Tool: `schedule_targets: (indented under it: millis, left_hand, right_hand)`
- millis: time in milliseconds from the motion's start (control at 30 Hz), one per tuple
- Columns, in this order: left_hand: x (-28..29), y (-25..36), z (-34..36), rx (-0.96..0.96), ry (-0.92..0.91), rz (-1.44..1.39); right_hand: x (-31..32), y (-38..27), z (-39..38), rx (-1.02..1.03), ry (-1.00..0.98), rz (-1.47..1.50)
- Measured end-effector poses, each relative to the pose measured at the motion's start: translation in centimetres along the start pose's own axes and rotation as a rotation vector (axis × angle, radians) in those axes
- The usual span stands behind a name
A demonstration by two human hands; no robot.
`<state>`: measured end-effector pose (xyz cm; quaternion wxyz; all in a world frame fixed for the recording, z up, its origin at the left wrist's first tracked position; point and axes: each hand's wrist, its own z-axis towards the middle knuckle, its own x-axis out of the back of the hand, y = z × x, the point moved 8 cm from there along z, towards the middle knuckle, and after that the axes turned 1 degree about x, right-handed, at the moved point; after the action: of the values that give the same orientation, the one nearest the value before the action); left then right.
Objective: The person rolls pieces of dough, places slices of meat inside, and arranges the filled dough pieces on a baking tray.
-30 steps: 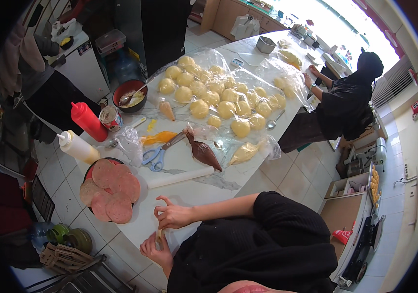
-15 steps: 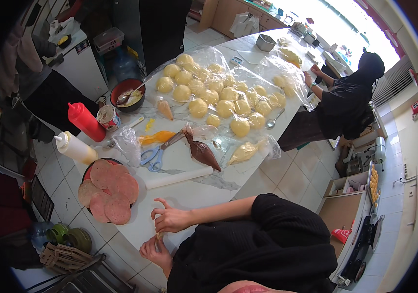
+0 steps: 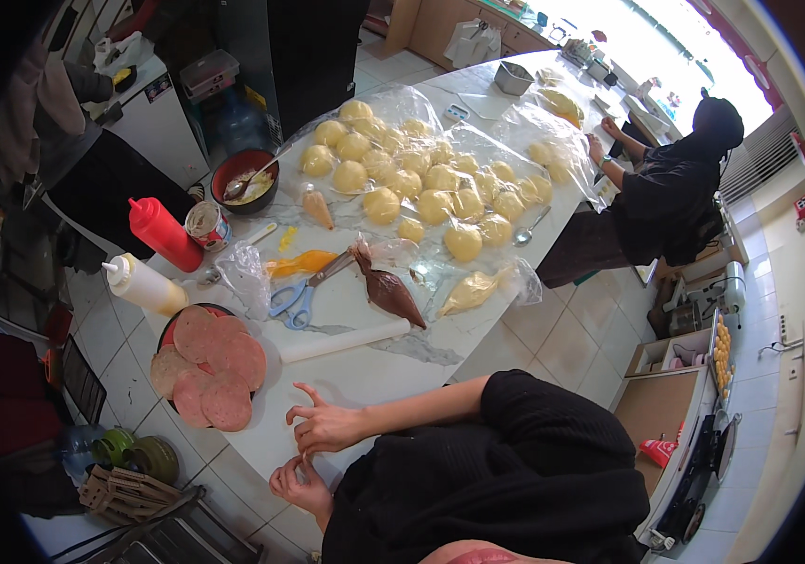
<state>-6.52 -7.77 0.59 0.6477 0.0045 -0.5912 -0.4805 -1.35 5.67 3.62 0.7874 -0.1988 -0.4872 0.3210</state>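
Note:
My right hand [image 3: 332, 425] reaches in from the right over the near end of the table. Its index finger is lifted while the other fingers curl down. Just below, my left hand [image 3: 299, 486] is closed, its fingertips meeting those of my right hand in a pinch. Whatever lies between the fingertips is too small and covered to name. Close to the hands stands a bowl topped with round pink slices of sliced meat [image 3: 210, 365]. Beyond the hands a white rolling pin [image 3: 346, 340] lies across the table.
Blue-handled scissors [image 3: 294, 305], a brown-filled piping bag [image 3: 388, 289] and a red squeeze bottle [image 3: 165, 233] are farther up the table. Several dough balls [image 3: 435, 207] lie under plastic sheeting. A person in black [image 3: 675, 188] works at the far right; another person [image 3: 92, 169] stands left.
My right hand has shifted very slightly left, its fingertips staying against my left hand's. The other things on the table look the same.

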Motion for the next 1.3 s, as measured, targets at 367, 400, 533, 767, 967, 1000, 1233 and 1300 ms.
schedule_targets:
  millis: [367, 400, 533, 767, 967, 1000, 1233, 1300]
  left_hand:
    - [-0.2, -0.9, -0.6, 0.032, -0.025, -0.006]
    - [-0.1, -0.8, -0.7, -0.007, 0.016, 0.025]
    - [0.5, -0.2, -0.4, 0.016, 0.050, 0.042]
    - [-0.3, -2.0, -1.2, 0.156, -0.021, -0.135]
    - [-0.1, -2.1, -1.3, 0.117, -0.010, -0.006]
    - [-0.1, -2.1, -1.2, 0.147, -0.013, -0.029]
    - [0.3, -2.4, -1.4, 0.160, 0.011, -0.127]
    - [0.1, -2.7, -1.5, 0.114, 0.033, -0.110]
  right_hand:
    - [0.7, -0.7, 0.3, 0.017, 0.069, 0.012]
    - [0.1, -0.6, 0.2, 0.014, -0.004, 0.041]
    - [-0.8, 0.0, 0.1, 0.016, -0.084, 0.068]
    - [-0.3, -0.2, 0.4, 0.026, -0.033, 0.040]
    - [-0.3, -0.6, 0.2, 0.051, 0.031, 0.051]
    - [-0.7, -0.4, 0.2, 0.039, -0.012, 0.047]
    - [-1.1, -0.4, 0.1, 0.001, -0.073, 0.053]
    - [-0.6, -1.2, 0.2, -0.011, 0.013, 0.053]
